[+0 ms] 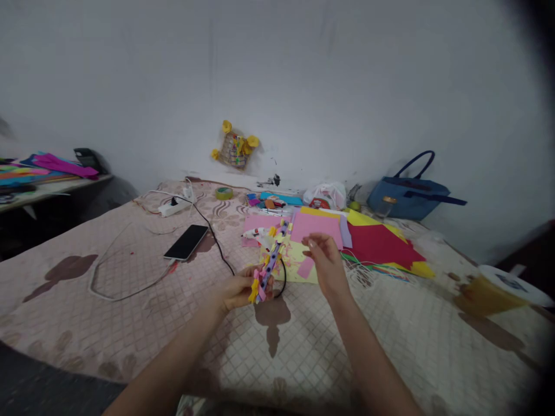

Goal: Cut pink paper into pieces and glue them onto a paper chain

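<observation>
My left hand (243,289) grips a purple paper strip decorated with small yellow and pink pieces and dark dots (271,263). The strip slants up and away from me, above the table. To its right, apart from it, my right hand (324,254) is raised with thumb and fingertips drawn together; anything between them is too small to make out. Just behind the strip lies a white glue gun (256,233), partly hidden, with a black cord (284,277). Beneath my hands are a pale yellow sheet (297,254) with pink scraps and a small pink paper piece (306,267).
Pink sheets (316,227) and red sheets (381,242) lie behind and right. White string (362,274) is tangled nearby. A phone (186,242) on a cable and a power strip (176,205) are left. A blue bag (403,196), jar (387,205) and green tape (224,193) stand farther back.
</observation>
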Demonstrator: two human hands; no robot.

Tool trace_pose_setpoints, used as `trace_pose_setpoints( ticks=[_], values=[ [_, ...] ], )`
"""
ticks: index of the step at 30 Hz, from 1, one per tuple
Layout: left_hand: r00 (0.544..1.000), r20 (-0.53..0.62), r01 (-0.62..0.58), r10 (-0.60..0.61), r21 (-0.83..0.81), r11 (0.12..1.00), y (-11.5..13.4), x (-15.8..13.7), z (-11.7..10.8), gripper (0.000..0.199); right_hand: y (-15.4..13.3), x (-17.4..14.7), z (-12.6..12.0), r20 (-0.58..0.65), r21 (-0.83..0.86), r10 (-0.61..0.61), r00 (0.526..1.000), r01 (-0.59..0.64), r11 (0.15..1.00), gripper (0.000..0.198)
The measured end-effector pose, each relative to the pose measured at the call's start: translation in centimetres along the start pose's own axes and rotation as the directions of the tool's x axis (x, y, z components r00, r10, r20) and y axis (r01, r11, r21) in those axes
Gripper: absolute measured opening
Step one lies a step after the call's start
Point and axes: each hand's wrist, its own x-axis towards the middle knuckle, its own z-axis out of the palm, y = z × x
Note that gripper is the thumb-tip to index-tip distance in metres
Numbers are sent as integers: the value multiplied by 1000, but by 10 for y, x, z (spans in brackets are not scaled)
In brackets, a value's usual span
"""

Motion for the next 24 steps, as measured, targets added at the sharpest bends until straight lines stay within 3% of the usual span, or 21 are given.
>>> trace_pose_setpoints(
  ticks=[4, 7, 9, 14, 17, 24],
  values=[
    [999, 43, 11, -11, 11, 1000, -9, 2, -6, 30, -16, 26, 4, 146, -94, -87, 985, 102, 990, 25],
    [996, 89, 6, -5, -2, 1000, -13, 3, -7, 27, -26, 29, 8, 235, -150, -231, 944, 270, 951, 25],
    [995, 100, 8, -6, -27, 1000, -15, 3, -7, 23, -31, 26, 9, 270, -241, -348, 898, 413, 878, 26],
    [996, 81, 33, -27, -75, 997, -18, 0, -8, 23, -35, 12, 6, 429, -433, -540, 725, 689, 581, 25],
    [997, 69, 24, -18, -76, 997, -19, -1, -6, 23, -35, 6, 4, 485, -455, -556, 675, 738, 499, 33],
    [998, 54, 46, -41, -94, 994, -16, -4, 3, 29, -36, 1, 5, 530, -468, -528, 664, 748, 471, 38]
  ],
)
